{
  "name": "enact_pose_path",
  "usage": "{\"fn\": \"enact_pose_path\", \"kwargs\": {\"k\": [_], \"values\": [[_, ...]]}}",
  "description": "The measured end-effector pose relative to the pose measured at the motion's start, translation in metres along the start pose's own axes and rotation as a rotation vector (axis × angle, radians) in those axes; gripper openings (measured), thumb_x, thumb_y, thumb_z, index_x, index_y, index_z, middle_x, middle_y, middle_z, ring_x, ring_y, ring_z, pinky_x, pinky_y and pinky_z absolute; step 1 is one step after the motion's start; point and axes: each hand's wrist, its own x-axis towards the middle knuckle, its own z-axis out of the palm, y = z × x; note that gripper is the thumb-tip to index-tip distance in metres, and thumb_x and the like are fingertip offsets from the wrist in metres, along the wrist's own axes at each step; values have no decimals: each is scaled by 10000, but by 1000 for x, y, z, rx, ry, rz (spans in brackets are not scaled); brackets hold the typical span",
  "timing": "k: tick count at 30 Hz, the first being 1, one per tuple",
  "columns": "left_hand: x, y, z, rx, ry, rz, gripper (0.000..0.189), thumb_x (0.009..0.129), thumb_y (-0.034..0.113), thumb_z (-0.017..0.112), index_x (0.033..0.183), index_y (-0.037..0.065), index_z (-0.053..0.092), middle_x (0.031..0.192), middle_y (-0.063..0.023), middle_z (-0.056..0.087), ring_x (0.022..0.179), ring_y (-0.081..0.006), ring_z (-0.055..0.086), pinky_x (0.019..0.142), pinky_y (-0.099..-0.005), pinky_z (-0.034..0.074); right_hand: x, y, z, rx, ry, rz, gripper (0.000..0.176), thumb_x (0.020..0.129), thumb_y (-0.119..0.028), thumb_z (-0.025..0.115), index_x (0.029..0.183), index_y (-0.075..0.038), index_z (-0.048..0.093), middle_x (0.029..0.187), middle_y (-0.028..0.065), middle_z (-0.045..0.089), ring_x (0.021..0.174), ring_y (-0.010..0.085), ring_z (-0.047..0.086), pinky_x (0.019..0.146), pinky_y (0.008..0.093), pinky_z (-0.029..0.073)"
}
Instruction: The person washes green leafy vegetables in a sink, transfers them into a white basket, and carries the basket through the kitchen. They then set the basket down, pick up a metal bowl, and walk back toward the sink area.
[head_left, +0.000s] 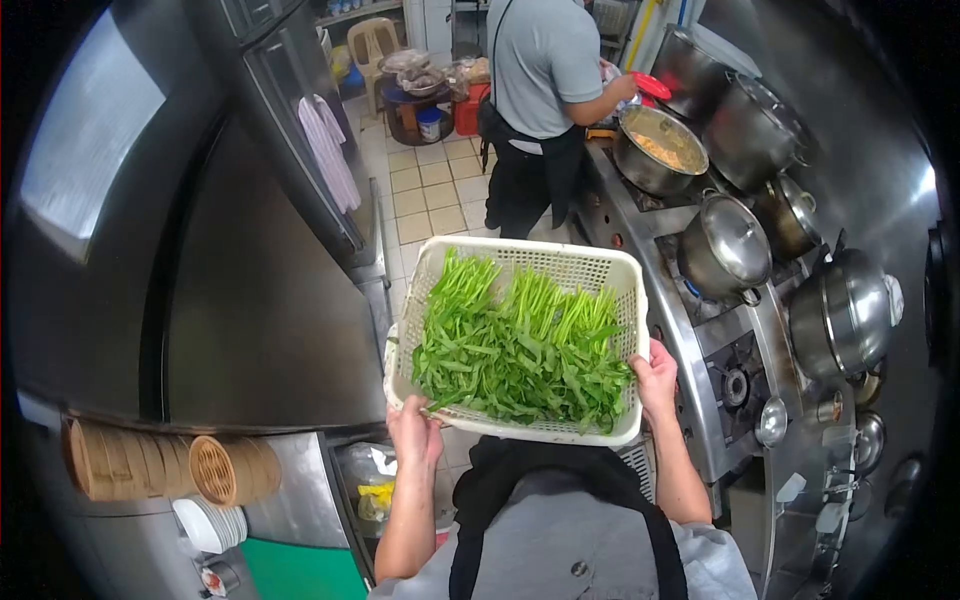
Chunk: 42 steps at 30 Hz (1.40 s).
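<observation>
Held out before my body is a white plastic basket point(640, 285) with perforated walls. Leafy green vegetables point(520, 360) fill it, pale stems at the far side and darker leaves toward me. My left hand point(413, 430) is closed on the near left corner of the rim. On the right side, my right hand point(655, 378) grips the rim, with the thumb showing. Fingers under the basket are hidden on both hands.
A co-worker point(540, 80) stands ahead by a large pot point(660, 150) of food. Lidded pots point(735, 240) and a gas burner point(737, 385) line the stove at right. Dark steel cabinets point(260, 300) stand left. Bamboo steamers point(235, 470) and stacked plates point(210, 525) sit lower left.
</observation>
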Motion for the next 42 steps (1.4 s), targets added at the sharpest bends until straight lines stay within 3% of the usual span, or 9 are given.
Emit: {"fn": "enact_pose_path", "kwargs": {"k": [8,12,14,15,21,27,32,34,42], "values": [[82,31,105,76,-52,21,463,814,-63,527,1255,75,512,1032,-72,594,854,-191,618,624,-374,552,126,-4,21,83,5,103,352,855,31,577,1204,69,602,1071,83,704,924,123,655,849,265,504],[140,27,93,123,35,59,536,831,-53,460,1348,89,475,1128,-91,549,893,-238,587,703,-477,581,219,5,83,14,-150,50,357,845,21,579,1197,60,620,1070,75,701,930,132,646,851,266,492],[158,37,103,-40,182,80,554,812,-59,450,1348,78,476,1127,-114,561,930,-270,602,787,-506,577,257,9,128,30,-248,27,374,848,8,586,1217,66,610,1080,81,699,947,135,645,862,272,493],[164,40,113,-156,194,169,433,783,-75,507,1200,37,540,1072,-115,618,915,-239,642,670,-403,574,276,11,150,37,-293,3,382,854,-6,592,1228,69,604,1096,86,695,976,135,645,884,279,493],[231,31,83,-306,291,111,521,786,-64,507,1306,-22,509,1193,-145,607,1011,-291,648,817,-467,579,345,10,232,-9,-491,-58,379,873,-5,605,1242,81,583,1126,91,689,1011,141,642,918,291,496],[350,68,90,-269,241,33,517,799,-66,526,1314,-31,495,1220,-155,583,1076,-304,610,925,-486,540,385,-4,301,-144,-359,-34,352,870,6,599,1216,67,604,1074,71,694,948,116,634,875,268,491],[392,95,122,-211,242,-79,527,794,-55,493,1320,-29,478,1243,-180,554,1093,-336,593,979,-525,517,402,-38,314,-141,-260,-7,364,859,-7,594,1217,60,609,1074,55,689,932,99,623,853,249,481],[406,94,125,-236,217,-177,510,752,-66,518,1261,-31,534,1161,-153,616,1014,-291,649,881,-468,558,408,-36,316,-153,-229,-42,377,863,-20,601,1232,59,600,1080,58,689,946,104,623,870,258,481],[480,132,174,-365,78,-377,494,795,15,462,1286,-12,503,1230,-172,575,1141,-362,586,1057,-570,454,458,-43,359,-175,-178,11,380,868,-24,606,1239,56,598,1071,54,687,945,103,621,877,262,479]]}}
